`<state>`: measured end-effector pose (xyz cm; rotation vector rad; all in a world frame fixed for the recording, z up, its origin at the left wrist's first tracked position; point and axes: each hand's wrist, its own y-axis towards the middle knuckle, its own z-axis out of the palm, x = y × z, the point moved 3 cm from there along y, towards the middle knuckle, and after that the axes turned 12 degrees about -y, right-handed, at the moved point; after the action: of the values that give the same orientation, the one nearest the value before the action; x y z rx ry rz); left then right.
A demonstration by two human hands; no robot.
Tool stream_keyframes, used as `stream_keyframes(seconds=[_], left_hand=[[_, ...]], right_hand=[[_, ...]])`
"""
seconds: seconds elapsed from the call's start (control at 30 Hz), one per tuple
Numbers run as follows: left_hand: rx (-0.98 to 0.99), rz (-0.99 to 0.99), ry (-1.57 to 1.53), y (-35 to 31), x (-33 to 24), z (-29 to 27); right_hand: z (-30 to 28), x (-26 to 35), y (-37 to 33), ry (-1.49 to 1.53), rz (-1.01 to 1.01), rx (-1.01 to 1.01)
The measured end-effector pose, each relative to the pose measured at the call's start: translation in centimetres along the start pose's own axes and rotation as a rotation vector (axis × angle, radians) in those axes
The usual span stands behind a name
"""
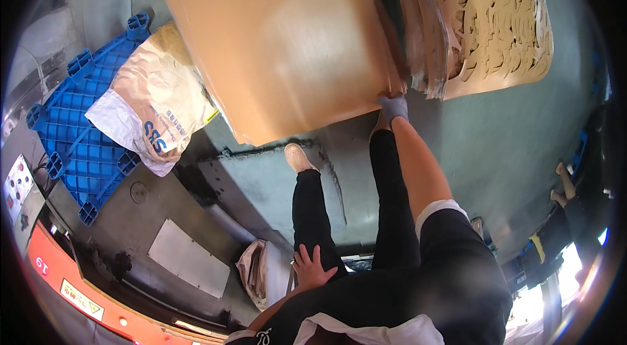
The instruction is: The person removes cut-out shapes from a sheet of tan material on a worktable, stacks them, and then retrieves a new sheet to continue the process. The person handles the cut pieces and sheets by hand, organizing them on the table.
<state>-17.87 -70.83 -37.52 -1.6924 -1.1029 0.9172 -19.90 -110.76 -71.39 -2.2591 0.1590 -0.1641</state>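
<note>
A large stack of smooth tan sheets (281, 38) lies in front of me, its near edge angled across the middle. My right hand (393, 107), in a grey glove, reaches to the near right corner of this stack. Its fingers are closed on the corner of a tan sheet; the fingertips are partly hidden. To the right of that corner is a stack of die-cut tan sheets (499, 25) with ragged cut-outs. My left hand (312, 268) is bare and rests on my left leg, fingers spread, holding nothing.
At left, a blue plastic pallet (78, 116) lies with its feet up, a crumpled paper sack (160, 84) on it. An orange machine edge (72, 266) curves along the lower left. A bag (255, 270) stands by my left arm. Another person's legs (575, 214) show far right.
</note>
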Motion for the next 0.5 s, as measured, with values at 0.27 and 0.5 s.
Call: stream_keyframes(seconds=[0.27,0.5], left_hand=[[-0.047,0.014,-0.003,0.0,0.7,0.2],[-0.104,0.060,-0.017,-0.1,0.9,0.2]], right_hand=[[0.3,-0.3,2.0,0.220,-0.033,0.286],[2.0,-0.9,0.7,0.902,0.366,0.385]])
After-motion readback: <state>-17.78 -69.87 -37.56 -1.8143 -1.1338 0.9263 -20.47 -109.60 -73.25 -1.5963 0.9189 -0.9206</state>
